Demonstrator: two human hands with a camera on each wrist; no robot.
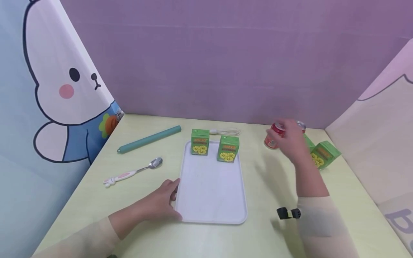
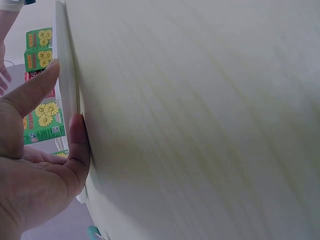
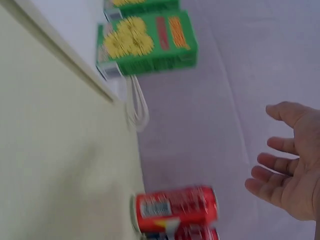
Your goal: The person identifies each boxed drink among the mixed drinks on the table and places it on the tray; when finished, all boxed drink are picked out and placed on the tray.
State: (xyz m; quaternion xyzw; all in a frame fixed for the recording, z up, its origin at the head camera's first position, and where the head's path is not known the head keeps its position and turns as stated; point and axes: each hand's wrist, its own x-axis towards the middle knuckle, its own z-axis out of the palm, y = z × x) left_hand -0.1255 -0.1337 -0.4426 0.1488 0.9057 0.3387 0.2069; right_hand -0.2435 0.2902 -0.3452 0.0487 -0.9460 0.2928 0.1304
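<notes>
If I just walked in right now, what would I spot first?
Probably the big white cartoon animal on the left side. Next come two green boxes with yellow flowers at the far end of the white tray, then the right hand, open near the red cans at the back right.

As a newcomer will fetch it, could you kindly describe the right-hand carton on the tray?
On the pale table lies a white tray. At its far right corner stands the flower-printed green carton, slightly nearer the head camera than the matching carton to its left.
</notes>
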